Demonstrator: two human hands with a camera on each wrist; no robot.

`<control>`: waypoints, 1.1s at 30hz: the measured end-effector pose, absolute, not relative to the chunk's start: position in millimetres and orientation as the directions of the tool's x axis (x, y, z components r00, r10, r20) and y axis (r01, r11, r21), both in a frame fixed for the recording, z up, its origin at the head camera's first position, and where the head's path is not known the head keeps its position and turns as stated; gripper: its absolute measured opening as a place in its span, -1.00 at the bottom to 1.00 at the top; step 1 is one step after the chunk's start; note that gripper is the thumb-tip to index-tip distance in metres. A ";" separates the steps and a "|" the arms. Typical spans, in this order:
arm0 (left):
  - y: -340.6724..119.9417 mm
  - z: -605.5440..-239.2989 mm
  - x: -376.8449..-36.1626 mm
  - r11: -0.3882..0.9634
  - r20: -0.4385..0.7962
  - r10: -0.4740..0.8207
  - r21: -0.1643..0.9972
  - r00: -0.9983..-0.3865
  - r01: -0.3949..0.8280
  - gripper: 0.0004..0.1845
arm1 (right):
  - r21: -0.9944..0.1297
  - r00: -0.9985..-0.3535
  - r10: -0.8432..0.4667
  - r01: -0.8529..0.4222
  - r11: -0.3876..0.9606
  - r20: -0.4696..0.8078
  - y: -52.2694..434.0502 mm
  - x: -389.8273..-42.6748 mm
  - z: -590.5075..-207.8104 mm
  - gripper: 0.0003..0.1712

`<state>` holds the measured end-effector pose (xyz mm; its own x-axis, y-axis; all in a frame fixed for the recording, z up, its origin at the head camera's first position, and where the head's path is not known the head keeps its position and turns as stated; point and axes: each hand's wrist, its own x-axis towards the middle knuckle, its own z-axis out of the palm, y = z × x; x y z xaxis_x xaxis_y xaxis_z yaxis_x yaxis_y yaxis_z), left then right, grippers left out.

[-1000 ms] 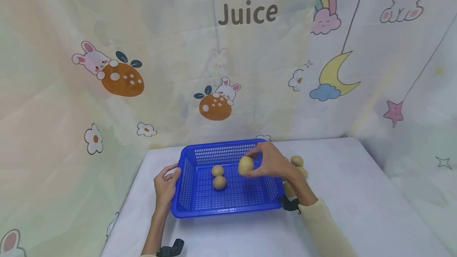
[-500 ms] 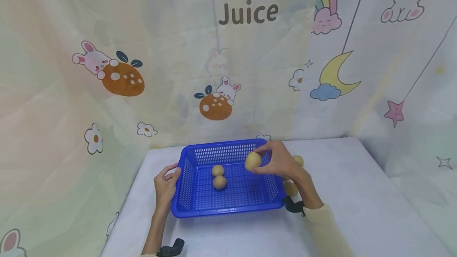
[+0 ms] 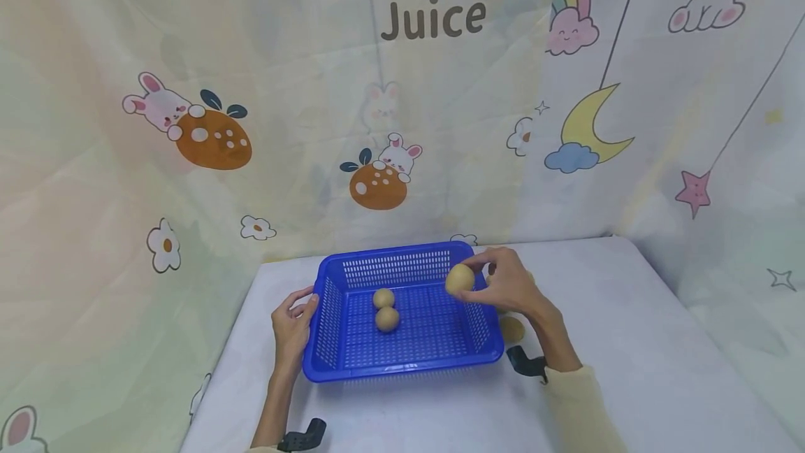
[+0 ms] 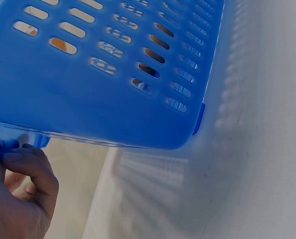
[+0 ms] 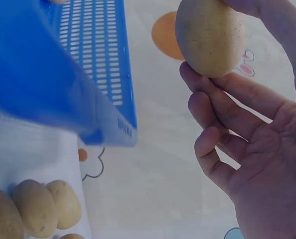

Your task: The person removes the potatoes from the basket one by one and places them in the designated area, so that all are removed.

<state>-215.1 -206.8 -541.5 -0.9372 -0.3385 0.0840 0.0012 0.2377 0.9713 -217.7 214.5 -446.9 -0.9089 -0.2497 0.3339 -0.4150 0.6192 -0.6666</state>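
Note:
A blue perforated plastic basket stands on the white table with two potatoes inside, left of its middle. My left hand grips the basket's left rim; in the left wrist view its thumb and fingers pinch the rim edge. Over the basket's right side, my right hand holds a yellowish potato between thumb and fingertips. The right wrist view shows this potato raised above rim level, pinched from both sides, with the other fingers loosely bent below.
Several more potatoes lie on the table just right of the basket, partly hidden by the right hand and forearm in the head view. A printed curtain hangs behind the table's back edge.
My right hand has moved to the right with the potato, from over the basket's inside to near its right rim. The left hand has stayed at the left rim.

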 end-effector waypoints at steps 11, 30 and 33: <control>-204.4 -537.0 -212.7 0.205 0.066 -0.330 0.979 -0.942 -0.003 -0.62 | -0.709 -0.901 -0.183 -0.424 0.563 0.393 236.6 -207.3 -454.3 -0.52; -205.2 -537.8 -213.6 0.187 0.070 -0.335 0.982 -0.940 0.006 -0.64 | -0.689 -0.885 0.010 -0.356 0.631 0.466 266.8 -190.6 -480.1 -0.57; -205.6 -536.6 -213.2 0.185 0.069 -0.333 0.983 -0.940 0.007 -0.63 | -0.682 -0.870 0.053 -0.346 0.644 0.491 273.8 -188.1 -483.7 -0.56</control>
